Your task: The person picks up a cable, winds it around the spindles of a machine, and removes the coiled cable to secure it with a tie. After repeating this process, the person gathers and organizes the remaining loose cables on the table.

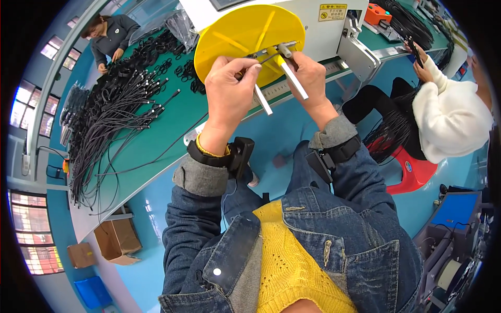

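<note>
Green workbench (182, 104): it stretches below and to the left of the yellow disc, carrying the stock at a height seemingly suited to a standing worker.
White machine housing (313, 40): it stands directly behind the yellow disc and looks like what bears it.
Co-worker in a white hooded top (449, 117): seated well to the right of the yellow disc, clear of the wearer's elbows, dark cords at hand.
Pile of black cables with metal-tipped ends (112, 120): left of the yellow disc, most ends fanned toward it, presumably so that single ones pull free easily.
Yellow disc (224, 41): its ribbed face is turned to the wearer, which, I'd judge, lets both hands work at its middle.
Left hand (229, 88): in front of the disc's left half, thumb and forefinger pinched on the black cable, perhaps to keep it steady.
Right hand (311, 81): at the disc's right edge, fingers bent in beside the nearer rod; I cannot tell from here whether they grip rod or cable.
Pale metal rods (295, 81): both jut from the disc's middle toward the wearer, spaced apart, likely so cable can pass around them.
Black cable (267, 59): across the disc's middle, between the left fingertips and the rods.
</note>
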### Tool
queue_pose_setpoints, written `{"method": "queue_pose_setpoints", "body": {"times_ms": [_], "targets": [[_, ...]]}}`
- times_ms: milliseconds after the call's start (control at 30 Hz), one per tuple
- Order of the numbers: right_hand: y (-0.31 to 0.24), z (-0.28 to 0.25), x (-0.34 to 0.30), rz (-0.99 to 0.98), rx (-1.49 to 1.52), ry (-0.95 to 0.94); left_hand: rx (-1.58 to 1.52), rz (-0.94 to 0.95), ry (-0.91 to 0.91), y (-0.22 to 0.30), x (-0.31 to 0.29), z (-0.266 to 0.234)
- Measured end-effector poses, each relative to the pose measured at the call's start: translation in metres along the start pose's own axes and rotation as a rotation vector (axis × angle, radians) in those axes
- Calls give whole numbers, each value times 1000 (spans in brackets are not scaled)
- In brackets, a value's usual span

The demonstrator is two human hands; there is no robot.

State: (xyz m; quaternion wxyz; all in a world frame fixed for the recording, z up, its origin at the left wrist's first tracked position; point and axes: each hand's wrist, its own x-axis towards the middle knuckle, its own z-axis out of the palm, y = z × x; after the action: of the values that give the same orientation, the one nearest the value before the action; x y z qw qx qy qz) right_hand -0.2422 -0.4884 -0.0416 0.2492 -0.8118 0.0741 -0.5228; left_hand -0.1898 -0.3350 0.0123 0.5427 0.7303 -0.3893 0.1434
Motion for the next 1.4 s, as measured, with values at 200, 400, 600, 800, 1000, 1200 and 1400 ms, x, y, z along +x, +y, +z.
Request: {"method": "queue_pose_setpoints", "body": {"times_ms": [200,400,600,800,1000,1200,1400], "targets": [[3,-12,-17,101,15,25,-4,64,73,-17,-1,-4],[17,-50,-100,367,34,-244,-143,11,54,-31,-19,-15],[5,-80,-149,767,182,-467,-91,8,90,-27,-20,-16],[3,-79,-148,840,235,-466,-29,65,111,-23,-22,-19],[1,-76,-149,841,270,-516,152,226,113,0,-32,-29],[0,-78,-145,859,274,-541,142,202,96,11,-44,-27],[8,-75,-145,895,292,-547,100,169,58,13,-54,-23]]}}
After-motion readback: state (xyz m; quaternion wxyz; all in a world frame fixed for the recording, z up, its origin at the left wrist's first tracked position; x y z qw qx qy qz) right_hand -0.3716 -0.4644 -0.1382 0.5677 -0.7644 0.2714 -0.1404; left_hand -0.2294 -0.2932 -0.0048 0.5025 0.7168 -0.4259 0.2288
